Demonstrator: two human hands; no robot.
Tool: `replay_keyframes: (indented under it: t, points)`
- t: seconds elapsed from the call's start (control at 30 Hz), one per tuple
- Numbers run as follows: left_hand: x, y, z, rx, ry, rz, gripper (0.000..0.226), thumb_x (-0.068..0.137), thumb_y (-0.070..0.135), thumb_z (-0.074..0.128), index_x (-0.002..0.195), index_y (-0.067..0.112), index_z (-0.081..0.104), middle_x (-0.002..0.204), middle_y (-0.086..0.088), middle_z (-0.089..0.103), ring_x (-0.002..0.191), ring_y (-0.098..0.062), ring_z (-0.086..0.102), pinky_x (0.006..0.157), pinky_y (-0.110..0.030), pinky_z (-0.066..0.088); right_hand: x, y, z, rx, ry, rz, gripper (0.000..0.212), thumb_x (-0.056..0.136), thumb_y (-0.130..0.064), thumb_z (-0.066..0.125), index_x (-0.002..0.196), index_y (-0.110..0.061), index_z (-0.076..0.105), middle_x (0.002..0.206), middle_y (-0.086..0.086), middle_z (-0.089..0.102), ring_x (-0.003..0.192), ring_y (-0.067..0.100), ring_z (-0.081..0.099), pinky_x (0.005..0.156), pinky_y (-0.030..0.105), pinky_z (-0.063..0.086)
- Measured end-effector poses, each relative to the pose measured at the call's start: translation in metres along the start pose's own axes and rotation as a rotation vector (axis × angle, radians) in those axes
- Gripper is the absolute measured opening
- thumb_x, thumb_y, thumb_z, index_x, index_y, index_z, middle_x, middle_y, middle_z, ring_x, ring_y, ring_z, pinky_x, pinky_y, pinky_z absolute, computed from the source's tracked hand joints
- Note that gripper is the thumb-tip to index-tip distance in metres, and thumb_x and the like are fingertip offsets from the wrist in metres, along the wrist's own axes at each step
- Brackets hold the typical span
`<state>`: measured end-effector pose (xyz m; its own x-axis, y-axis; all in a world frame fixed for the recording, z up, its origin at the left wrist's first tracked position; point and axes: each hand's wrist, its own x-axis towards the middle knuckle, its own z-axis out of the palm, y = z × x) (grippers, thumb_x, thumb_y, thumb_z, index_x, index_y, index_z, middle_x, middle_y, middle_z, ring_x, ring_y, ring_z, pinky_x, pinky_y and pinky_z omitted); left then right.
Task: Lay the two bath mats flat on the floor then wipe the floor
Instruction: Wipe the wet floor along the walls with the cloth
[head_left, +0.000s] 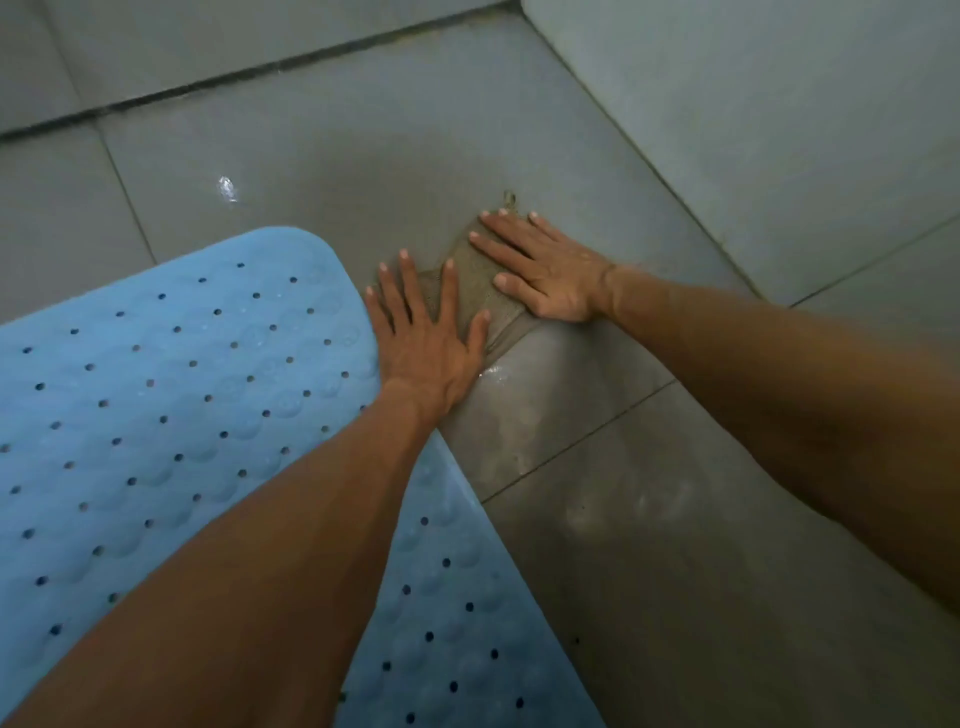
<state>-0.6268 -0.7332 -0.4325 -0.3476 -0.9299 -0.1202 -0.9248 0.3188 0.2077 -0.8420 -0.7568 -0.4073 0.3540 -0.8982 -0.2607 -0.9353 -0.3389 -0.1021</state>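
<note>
We've got both hands, left hand (426, 345) and right hand (540, 273), fingers straight, pressing a damp brown cloth (475, 291) onto grey floor tiles (311, 156), just beside the perforated blue rubber bath mat (156, 389).

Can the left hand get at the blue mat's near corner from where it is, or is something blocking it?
Probably yes. The left hand presses flat on the brown cloth right beside the blue mat, its little-finger side at the mat's rounded edge. Nothing lies between them; it would only need to lift off the cloth.

One mat (171, 395) — one cloth (470, 291).
</note>
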Motion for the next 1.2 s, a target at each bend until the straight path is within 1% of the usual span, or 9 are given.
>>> replay_keyframes:
  t: [0.33,0.53,0.63,0.73,0.83,0.97,1.03,1.13,1.2]
  points:
    - [-0.149,0.091,0.036,-0.102,0.028,-0.023,0.07,0.097,0.059,0.019,0.155,0.021,0.007,0.159,-0.025,-0.007,0.146,-0.042,-0.01,0.117,-0.058,0.002,-0.148,-0.019,0.046,-0.013,0.033,-0.065,0.061,0.105,-0.046,0.025,0.159,-0.025,0.004,0.168,0.002,-0.004,0.154,0.018,-0.007,0.124,0.048,0.005]
    - [-0.225,0.129,0.045,-0.114,-0.056,-0.01,0.071,0.097,0.057,0.025,0.154,0.016,0.014,0.159,-0.024,0.001,0.147,-0.043,-0.002,0.116,-0.058,0.005,-0.217,-0.031,0.06,0.023,-0.057,-0.104,0.062,0.104,-0.053,0.019,0.159,-0.029,0.004,0.168,0.0,-0.007,0.154,0.018,-0.01,0.125,0.047,0.0]
    - [-0.236,0.139,0.044,-0.118,-0.104,-0.004,0.071,0.096,0.056,0.028,0.153,0.014,0.019,0.159,-0.024,0.009,0.146,-0.044,0.007,0.114,-0.058,0.01,-0.229,-0.036,0.061,0.077,-0.033,-0.059,0.062,0.101,-0.057,0.024,0.157,-0.03,0.018,0.166,0.002,0.01,0.154,0.02,0.003,0.125,0.044,0.004]
    - [-0.236,0.134,0.044,-0.106,-0.121,0.017,0.068,0.097,0.053,0.026,0.152,0.012,0.025,0.156,-0.025,0.021,0.144,-0.046,0.018,0.111,-0.059,0.014,-0.22,-0.037,0.048,0.068,0.013,-0.069,0.06,0.095,-0.061,0.04,0.146,-0.029,0.037,0.149,0.005,0.039,0.139,0.026,0.035,0.115,0.046,0.03]
    - [-0.24,0.126,0.041,-0.153,-0.069,0.095,0.058,0.093,0.039,0.039,0.145,0.012,0.037,0.137,-0.02,0.049,0.127,-0.039,0.046,0.108,-0.056,0.022,-0.208,-0.036,0.031,0.017,-0.049,-0.135,0.052,0.09,-0.06,0.052,0.133,-0.032,0.043,0.129,-0.001,0.053,0.119,0.024,0.049,0.103,0.041,0.036]
    - [-0.23,0.112,0.021,-0.283,-0.005,0.108,0.062,0.067,0.034,0.066,0.126,0.016,0.053,0.104,0.0,0.06,0.091,-0.021,0.058,0.089,-0.037,0.03,-0.197,-0.055,0.005,0.043,-0.26,-0.025,0.052,0.083,-0.048,0.06,0.129,-0.033,0.04,0.113,-0.003,0.066,0.109,0.02,0.059,0.1,0.034,0.031]
    - [-0.217,0.102,0.011,-0.248,-0.032,0.168,0.052,0.06,0.038,0.071,0.109,0.023,0.063,0.091,0.007,0.065,0.083,-0.017,0.061,0.083,-0.033,0.028,-0.194,-0.061,-0.006,0.007,-0.28,-0.009,0.035,0.079,-0.04,0.062,0.112,-0.032,0.054,0.099,-0.007,0.069,0.101,0.018,0.063,0.096,0.032,0.033]
    - [-0.185,0.082,-0.009,-0.303,-0.06,0.255,0.021,0.073,0.036,0.065,0.092,0.028,0.066,0.089,0.01,0.069,0.089,-0.016,0.062,0.085,-0.03,0.029,-0.188,-0.054,-0.029,0.03,-0.306,0.041,0.022,0.072,-0.035,0.065,0.093,-0.027,0.062,0.094,-0.009,0.066,0.092,0.017,0.063,0.084,0.029,0.039]
    - [-0.159,0.072,-0.036,-0.424,-0.129,0.225,0.018,0.081,0.035,0.061,0.093,0.023,0.065,0.094,0.003,0.068,0.095,-0.02,0.06,0.086,-0.033,0.037,-0.181,-0.047,-0.052,0.103,-0.333,0.112,0.02,0.071,-0.033,0.069,0.087,-0.03,0.06,0.091,-0.011,0.059,0.086,0.015,0.058,0.073,0.026,0.039]
